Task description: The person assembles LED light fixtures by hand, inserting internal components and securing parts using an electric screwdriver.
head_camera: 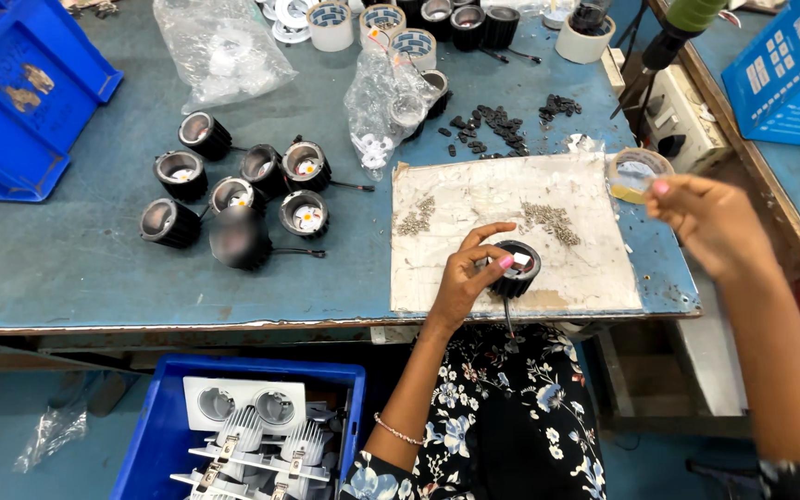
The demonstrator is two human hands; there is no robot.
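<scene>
A worker's left hand [468, 278] is gripping a black round lamp housing [515, 269] on a worn pale board [511, 231], fingers curling over its rim, wrist bending up from below. The right hand [710, 222] is hovering off the bench's right edge, fingers bunching beside a small round tub [636, 173] (whether they are pinching anything cannot be told). Screws [548, 219] are lying in small heaps on the board. More black housings [233, 190] are clustering to the left on the blue-grey bench [76, 250], clear plastic bags [219, 46] lying behind them. Blue bins [20, 93] are sitting at the far left, and a blue crate [155, 435] is standing beneath the bench.
</scene>
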